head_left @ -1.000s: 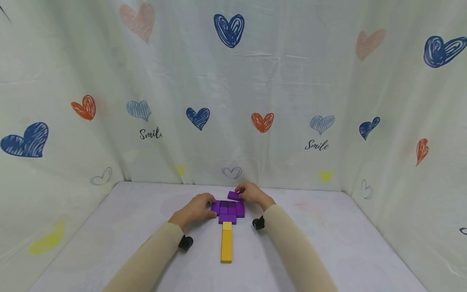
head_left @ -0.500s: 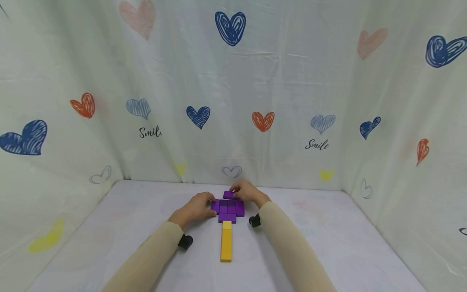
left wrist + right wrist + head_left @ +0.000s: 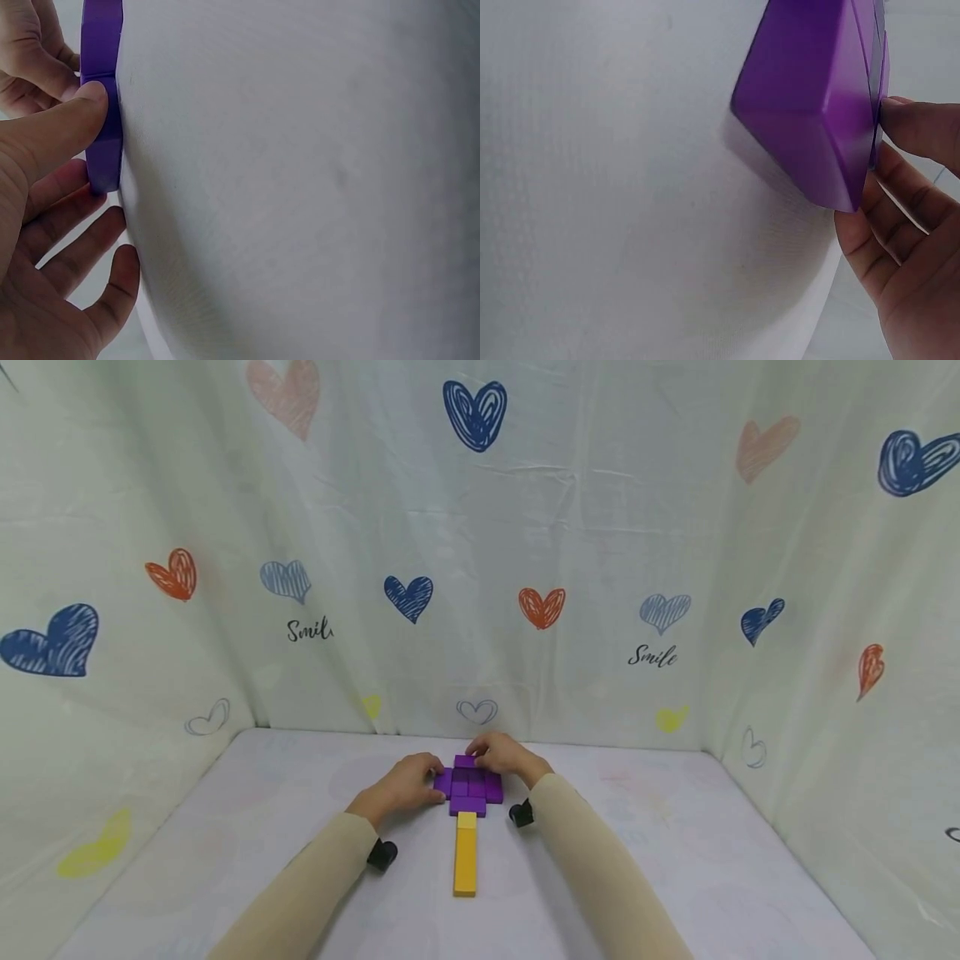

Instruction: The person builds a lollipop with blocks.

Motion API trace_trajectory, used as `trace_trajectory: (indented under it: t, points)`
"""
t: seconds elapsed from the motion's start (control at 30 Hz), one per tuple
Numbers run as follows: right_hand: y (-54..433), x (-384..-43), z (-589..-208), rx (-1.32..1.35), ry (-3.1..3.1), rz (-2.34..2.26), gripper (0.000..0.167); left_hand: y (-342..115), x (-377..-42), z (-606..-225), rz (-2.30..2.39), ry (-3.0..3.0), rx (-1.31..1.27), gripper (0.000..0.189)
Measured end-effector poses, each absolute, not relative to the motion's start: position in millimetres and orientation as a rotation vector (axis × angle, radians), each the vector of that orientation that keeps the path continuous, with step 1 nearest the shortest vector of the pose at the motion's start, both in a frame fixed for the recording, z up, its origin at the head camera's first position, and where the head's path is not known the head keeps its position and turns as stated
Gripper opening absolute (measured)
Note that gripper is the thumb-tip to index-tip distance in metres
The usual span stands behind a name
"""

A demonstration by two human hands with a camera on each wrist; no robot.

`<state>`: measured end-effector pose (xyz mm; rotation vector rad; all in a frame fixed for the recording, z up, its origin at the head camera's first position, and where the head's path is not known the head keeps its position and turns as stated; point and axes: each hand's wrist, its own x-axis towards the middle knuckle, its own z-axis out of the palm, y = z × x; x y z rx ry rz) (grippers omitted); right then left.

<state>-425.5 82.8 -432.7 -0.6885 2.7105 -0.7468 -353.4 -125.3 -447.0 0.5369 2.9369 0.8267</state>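
Several purple blocks lie flat in a cross-like cluster, with the end of a yellow strip point(image 3: 465, 864) against its near block point(image 3: 467, 807). My left hand point(image 3: 405, 785) holds the left purple block point(image 3: 442, 783) between thumb and fingers. In the left wrist view the thumb presses the block's side while the other fingers spread around its far end. At the back of the cluster, my right hand point(image 3: 504, 754) pinches the far purple block point(image 3: 462, 761), partly covered by its fingers. The right wrist view shows the cluster's purple corner point(image 3: 787, 82) close up, the thumb behind it.
A white cloth point(image 3: 660, 860) covers the table. Behind and at the sides hangs a white curtain point(image 3: 480, 527) printed with hearts. The table's back edge runs just beyond my right hand. A black wrist camera point(image 3: 382, 857) sits under the left sleeve, another under the right.
My right hand has moved left and slightly toward me with the far purple block, which now sits against the cluster's back. My left hand has stayed at the left block.
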Motion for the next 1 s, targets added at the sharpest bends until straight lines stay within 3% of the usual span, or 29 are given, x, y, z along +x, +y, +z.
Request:
trace_trajectory:
  t: [1.0]
  points:
    - [82.8,-421.4,-432.0,-0.719,2.696,-0.769,0.025,-124.2,-352.1,-443.3,0.860,2.903,0.489,0.042]
